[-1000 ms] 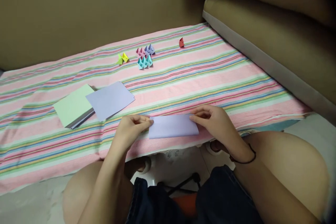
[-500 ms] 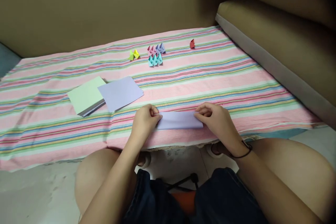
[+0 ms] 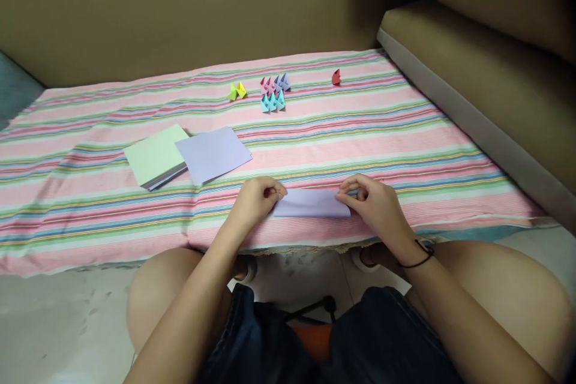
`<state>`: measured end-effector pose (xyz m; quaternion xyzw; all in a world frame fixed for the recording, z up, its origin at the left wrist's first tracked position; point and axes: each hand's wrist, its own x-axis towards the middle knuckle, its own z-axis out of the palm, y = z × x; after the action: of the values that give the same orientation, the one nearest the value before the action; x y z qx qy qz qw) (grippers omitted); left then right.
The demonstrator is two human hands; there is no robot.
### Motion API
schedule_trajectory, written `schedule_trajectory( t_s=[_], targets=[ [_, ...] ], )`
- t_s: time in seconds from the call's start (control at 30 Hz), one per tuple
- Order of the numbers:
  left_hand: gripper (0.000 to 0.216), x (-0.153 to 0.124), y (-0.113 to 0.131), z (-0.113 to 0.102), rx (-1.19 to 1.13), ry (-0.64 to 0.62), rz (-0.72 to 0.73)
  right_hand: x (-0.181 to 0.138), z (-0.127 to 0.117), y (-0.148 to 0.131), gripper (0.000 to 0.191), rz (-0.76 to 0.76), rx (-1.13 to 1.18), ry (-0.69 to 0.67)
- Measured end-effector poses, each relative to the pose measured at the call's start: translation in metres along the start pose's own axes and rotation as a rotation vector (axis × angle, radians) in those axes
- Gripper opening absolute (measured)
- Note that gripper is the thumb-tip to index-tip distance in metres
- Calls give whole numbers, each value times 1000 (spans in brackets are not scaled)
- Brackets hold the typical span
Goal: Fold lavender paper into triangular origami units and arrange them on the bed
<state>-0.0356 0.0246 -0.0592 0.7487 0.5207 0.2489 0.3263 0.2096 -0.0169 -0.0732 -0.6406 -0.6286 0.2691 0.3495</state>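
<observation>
A folded sheet of lavender paper (image 3: 311,203) lies on the striped cloth near its front edge, its fold toward me. My left hand (image 3: 258,201) pinches the paper's far left corner between thumb and fingertips. At the far right corner my right hand (image 3: 371,198), with a dark band on the wrist, pinches it the same way. Beyond my left hand lie loose lavender sheets (image 3: 213,155), partly against a stack of paper with a pale green sheet (image 3: 155,155) on top.
Small folded paper pieces stand farther back: yellow ones (image 3: 237,91), pink ones (image 3: 267,85), purple ones (image 3: 282,81), turquoise ones (image 3: 273,102) and a red one (image 3: 336,77). Brown cushions (image 3: 472,90) border the striped cloth (image 3: 360,144) on the right, and a brown backrest (image 3: 202,12) rises behind.
The whole view has shifted slightly. Both hands stay at the folded paper's far corners, and the left fingertips have moved a little inward along its top edge.
</observation>
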Motion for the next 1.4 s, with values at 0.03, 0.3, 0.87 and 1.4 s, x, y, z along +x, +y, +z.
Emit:
schedule_trajectory(
  t_s=[0.03,0.3,0.87,1.4],
  targets=[
    [14,0,-1,-1,0,-5,0,0,-1,0,12,6,-8,-5],
    [9,1,-6,-6,67,-78,25,3,-5,6,20,-20,-29,-90],
    [9,2,-8,-2,143,-45,86,6,-7,5,13,-24,-73,-138],
    [42,-3,-7,-13,253,-189,83,6,-8,9,20,-66,-104,-145]
  ],
)
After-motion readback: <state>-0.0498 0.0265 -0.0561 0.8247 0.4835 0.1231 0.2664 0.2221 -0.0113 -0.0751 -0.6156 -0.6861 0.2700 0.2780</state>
